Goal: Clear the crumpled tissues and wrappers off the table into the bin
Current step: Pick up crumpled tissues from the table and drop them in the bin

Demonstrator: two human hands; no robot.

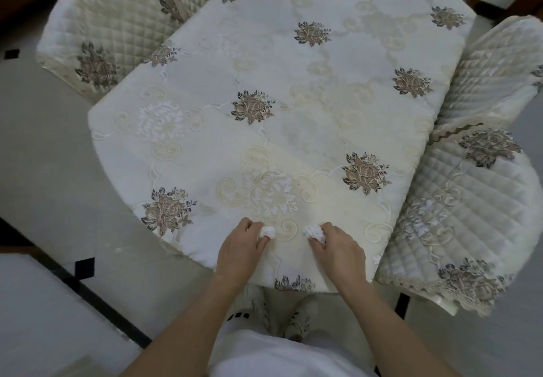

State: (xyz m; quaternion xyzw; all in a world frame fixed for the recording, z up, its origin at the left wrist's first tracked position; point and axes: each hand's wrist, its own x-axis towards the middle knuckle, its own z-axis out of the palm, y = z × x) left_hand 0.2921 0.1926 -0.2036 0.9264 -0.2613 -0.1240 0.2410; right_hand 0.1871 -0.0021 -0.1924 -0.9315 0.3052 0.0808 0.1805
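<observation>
Hands at the lower centre of the frame rest on a cloth-covered table. Left hand pinches one crumpled tissue; right hand pinches another tissue, just beside it.

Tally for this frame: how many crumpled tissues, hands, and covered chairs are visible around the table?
Crumpled tissues: 2, the left tissue and the right tissue
Hands: 2, the left hand and the right hand, each closed on one tissue
Covered chairs: 2, the left chair and the right chair
Wrappers: 0 visible
Bin: 0 in view
Total: 6
</observation>
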